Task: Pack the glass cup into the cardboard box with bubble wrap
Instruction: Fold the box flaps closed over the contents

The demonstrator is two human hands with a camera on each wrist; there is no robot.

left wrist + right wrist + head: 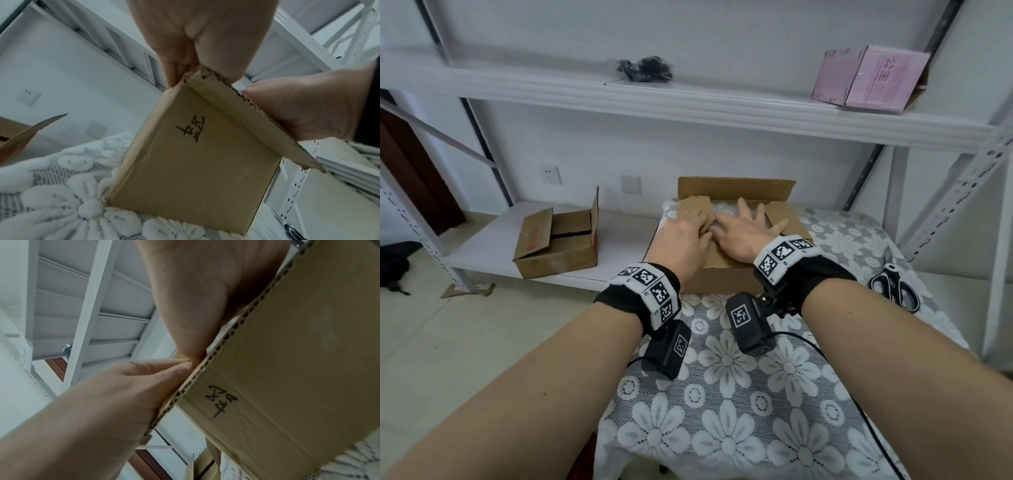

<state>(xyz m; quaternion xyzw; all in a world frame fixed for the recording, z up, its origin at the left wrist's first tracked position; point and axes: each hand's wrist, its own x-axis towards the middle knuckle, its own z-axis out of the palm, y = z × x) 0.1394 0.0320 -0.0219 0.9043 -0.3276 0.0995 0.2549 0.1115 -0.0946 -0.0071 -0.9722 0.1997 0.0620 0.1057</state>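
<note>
White metal shelving (pixel 688 102) lines the far wall, and on the near side a table covered in a flower-patterned lace cloth (pixel 739 394) carries the cardboard box (pixel 722 270) you are working over. Both of your hands are on its top. Your left hand (pixel 681 236) rests on the left flap with its fingers curled down over the flap's edge — the left wrist view shows them folded against the corrugated rim, above a side panel with handwritten black marks. Your right hand (pixel 746 233) lies flat with fingers spread wide, pressing toward the middle of the opening; the far flap stands upright behind it.

Between your hands a patch of bubble wrap (pixel 726 210) shows inside the box. Whether the glass cup sits under it cannot be told from these views.

Black-handled scissors (pixel 895 286) lie on the cloth well to the right of the box. On the low shelf to the left stands a second open carton (pixel 558 246), and a pink box (pixel 869 78) occupies the upper shelf at far right, with a dark bundle (pixel 645 68) farther left on the same shelf.
</note>
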